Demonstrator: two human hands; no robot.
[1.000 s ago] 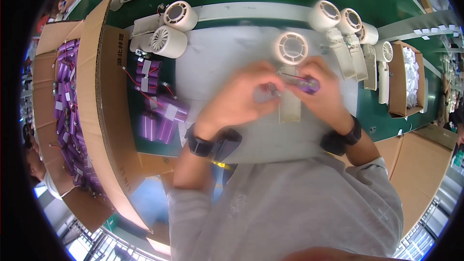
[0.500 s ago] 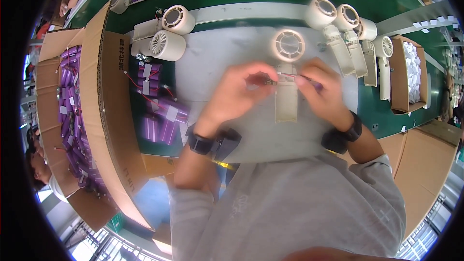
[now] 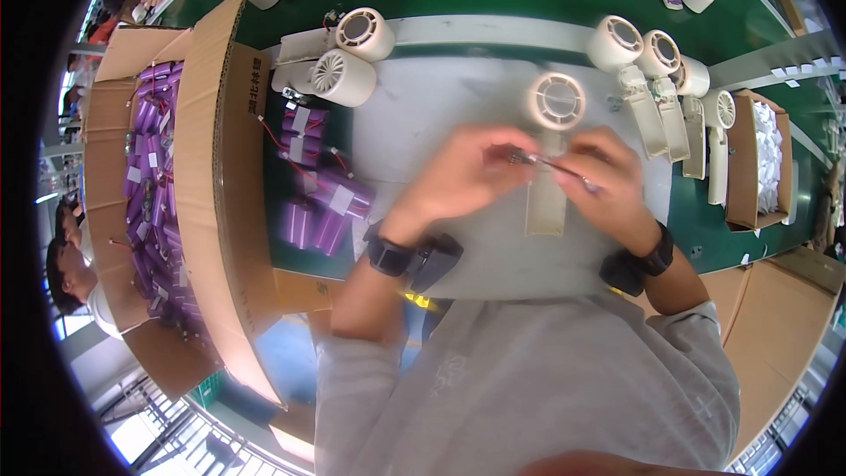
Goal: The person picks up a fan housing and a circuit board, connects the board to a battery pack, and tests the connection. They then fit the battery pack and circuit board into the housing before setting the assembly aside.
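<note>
A cream handheld fan (image 3: 558, 101) lies in front of me on the grey mat, its round grille head away from me and its handle half (image 3: 545, 207) toward me. Over the handle, my left hand (image 3: 476, 169) pinches a small dark part (image 3: 518, 157), too blurred to name. My right hand (image 3: 606, 178) is closed on a thin, shiny, stick-like tool (image 3: 573, 174), whose tip reaches toward that part. Motion blur hides whether the two touch. Both wrists wear dark bands.
Purple battery packs (image 3: 330, 203) with red wires lie left of the mat, beside a big carton (image 3: 225, 167) of more packs. Cream fans (image 3: 344, 78) stand at the back left, others (image 3: 617, 42) at the right. A small box (image 3: 745, 163) holds white pieces.
The whole view has shifted, so the bench things sit lower and farther right. Both hands stay over the fan's handle; the thin tool and small part now show more plainly between them.
</note>
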